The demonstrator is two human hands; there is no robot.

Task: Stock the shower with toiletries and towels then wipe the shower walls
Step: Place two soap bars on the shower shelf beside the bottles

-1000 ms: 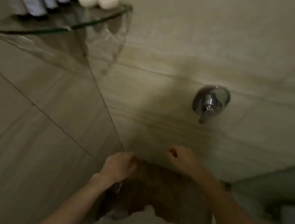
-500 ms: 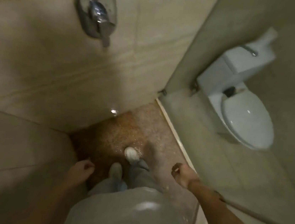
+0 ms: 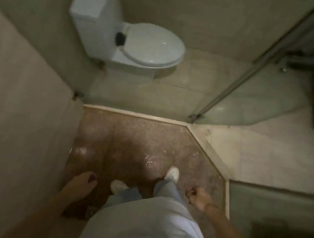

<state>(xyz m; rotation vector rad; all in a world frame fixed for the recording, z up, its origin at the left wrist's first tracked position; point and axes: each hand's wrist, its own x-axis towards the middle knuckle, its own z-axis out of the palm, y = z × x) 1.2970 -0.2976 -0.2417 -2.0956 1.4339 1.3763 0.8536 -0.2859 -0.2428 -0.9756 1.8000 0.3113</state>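
Brown shower floor [image 3: 129,145], open glass door [image 3: 264,92].

The person wears a pale T-shirt [image 3: 145,226] with dark printed lettering across the front — only partly readable — light blue jeans [image 3: 165,189], white shoes [image 3: 173,174]; both forearms are bare, no sleeves.

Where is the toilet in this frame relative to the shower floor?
In the head view the toilet sits upper left of centre, lid closed, beyond the raised curb at the far edge of the brown shower floor, its tank toward the left wall.
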